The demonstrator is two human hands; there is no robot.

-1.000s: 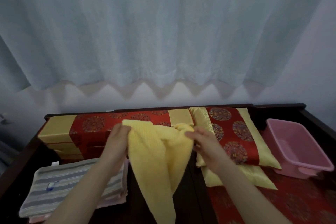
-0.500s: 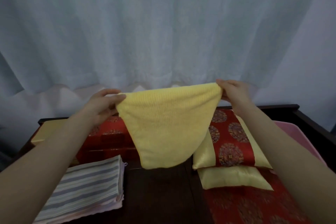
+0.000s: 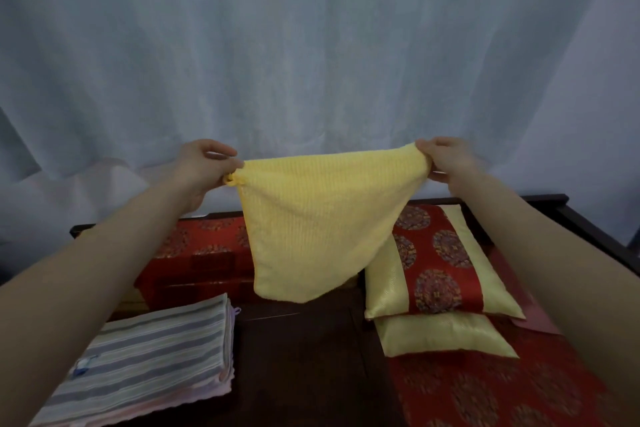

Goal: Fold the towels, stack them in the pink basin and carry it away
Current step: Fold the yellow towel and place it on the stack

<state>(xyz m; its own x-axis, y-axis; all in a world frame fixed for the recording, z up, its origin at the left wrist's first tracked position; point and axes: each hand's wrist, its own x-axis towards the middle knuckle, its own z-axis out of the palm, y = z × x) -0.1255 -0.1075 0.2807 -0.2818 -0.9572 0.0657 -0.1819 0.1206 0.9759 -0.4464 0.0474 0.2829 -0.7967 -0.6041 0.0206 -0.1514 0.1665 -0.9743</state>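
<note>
A yellow towel (image 3: pixel 311 229) hangs stretched in the air in front of me, its top edge taut and its lower part drooping to a rounded point. My left hand (image 3: pixel 204 166) pinches its left top corner and my right hand (image 3: pixel 446 159) pinches its right top corner. A folded grey-striped towel (image 3: pixel 145 354) lies at the lower left on top of a folded pink one (image 3: pixel 194 399). Of the pink basin (image 3: pixel 533 319) only a small piece shows, behind my right forearm.
Two red-and-gold pillows (image 3: pixel 436 274) are stacked at the right, and a red-and-gold bolster (image 3: pixel 197 253) lies along the back. A red patterned cushion (image 3: pixel 491 388) covers the dark wooden bench (image 3: pixel 304 357) at the right. A pale curtain (image 3: pixel 311 45) hangs behind.
My hands lifted the yellow towel from a bunched hold low over the bench and pulled apart, spreading its top edge wide. My view tilted upward.
</note>
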